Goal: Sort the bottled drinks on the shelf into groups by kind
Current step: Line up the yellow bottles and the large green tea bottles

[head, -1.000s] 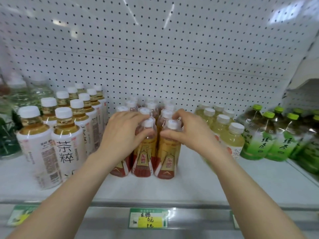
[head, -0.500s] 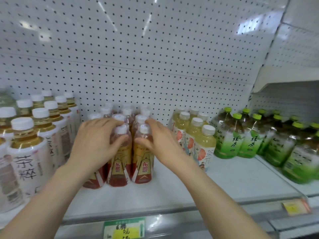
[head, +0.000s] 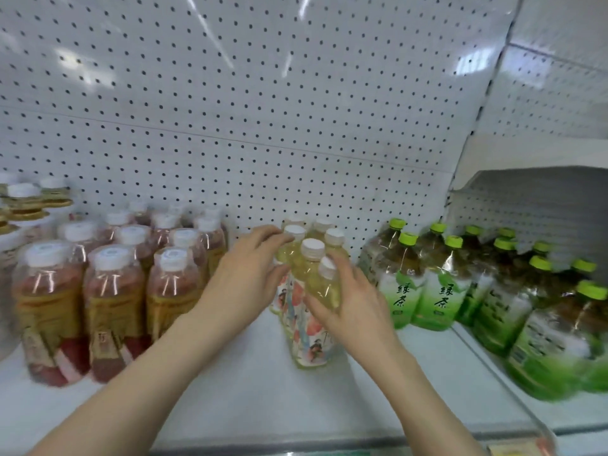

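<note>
A cluster of pale yellow tea bottles (head: 309, 327) with white caps and flowery labels stands mid-shelf. My left hand (head: 243, 281) presses against the cluster's left side, fingertips at a rear cap. My right hand (head: 352, 304) wraps the front right bottle of that cluster. To the left stands a block of reddish tea bottles (head: 112, 291) with white caps and gold-red labels, untouched. On the right stand green-capped green tea bottles (head: 427, 284), with more of them (head: 552, 324) further right.
The white shelf (head: 250, 390) has bare room in front of the bottles. A white pegboard wall (head: 263, 110) rises behind. White-label amber bottles (head: 23, 205) show at the far left edge. A shelf divider edge (head: 487, 366) runs between the green bottle groups.
Both hands have left the reddish bottles and moved right onto the pale yellow bottles. The view has swung right; the white-label bottles have nearly left the frame.
</note>
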Available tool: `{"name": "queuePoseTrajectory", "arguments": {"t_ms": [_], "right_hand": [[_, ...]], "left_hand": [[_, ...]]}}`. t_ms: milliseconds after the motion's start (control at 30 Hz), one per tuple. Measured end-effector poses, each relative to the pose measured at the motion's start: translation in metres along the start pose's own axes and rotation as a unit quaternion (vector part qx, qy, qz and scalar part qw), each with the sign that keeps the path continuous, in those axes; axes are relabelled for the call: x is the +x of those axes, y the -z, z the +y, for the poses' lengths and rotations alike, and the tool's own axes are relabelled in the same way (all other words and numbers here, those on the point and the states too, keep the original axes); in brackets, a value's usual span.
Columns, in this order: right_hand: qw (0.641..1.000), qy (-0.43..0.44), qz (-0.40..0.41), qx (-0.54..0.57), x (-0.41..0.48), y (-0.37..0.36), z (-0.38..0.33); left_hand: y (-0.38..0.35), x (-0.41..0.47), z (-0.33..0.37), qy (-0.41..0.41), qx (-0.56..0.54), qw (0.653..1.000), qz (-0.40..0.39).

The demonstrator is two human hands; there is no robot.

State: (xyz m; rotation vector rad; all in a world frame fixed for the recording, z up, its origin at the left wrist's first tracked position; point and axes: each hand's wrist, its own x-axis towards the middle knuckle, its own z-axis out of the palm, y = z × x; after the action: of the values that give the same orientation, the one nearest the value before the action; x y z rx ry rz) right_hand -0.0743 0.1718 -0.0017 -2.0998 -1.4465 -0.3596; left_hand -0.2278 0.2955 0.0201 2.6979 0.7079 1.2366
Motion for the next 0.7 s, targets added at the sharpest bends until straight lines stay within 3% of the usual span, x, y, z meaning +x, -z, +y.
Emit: {"name": "queuePoseTrajectory", "arguments": {"t_ms": [200,433,567,700], "right_hand": [[0.997,0.009,-0.018,0.068,0.022,0.024,0.065],[0.991,0.065,-0.046,0.108,0.057,0.008,0.071],[0.991,0.105,-0.061,0.061,0.06,0.002,0.061],[0.97,0.09,-0.149,0.171,0.068,0.019,0.07]], "left_hand": [[-0.061,0.049,0.027,0.123,-0.017,0.987,-0.104],[-0.046,0.041,0.028,0.173,-0.011,0.982,-0.068],[-0.035,0.027,0.024,0.178,-0.041,0.982,-0.058],[-0.037,0.027,0.017,0.166,-0.072,0.982,-0.059]]}}
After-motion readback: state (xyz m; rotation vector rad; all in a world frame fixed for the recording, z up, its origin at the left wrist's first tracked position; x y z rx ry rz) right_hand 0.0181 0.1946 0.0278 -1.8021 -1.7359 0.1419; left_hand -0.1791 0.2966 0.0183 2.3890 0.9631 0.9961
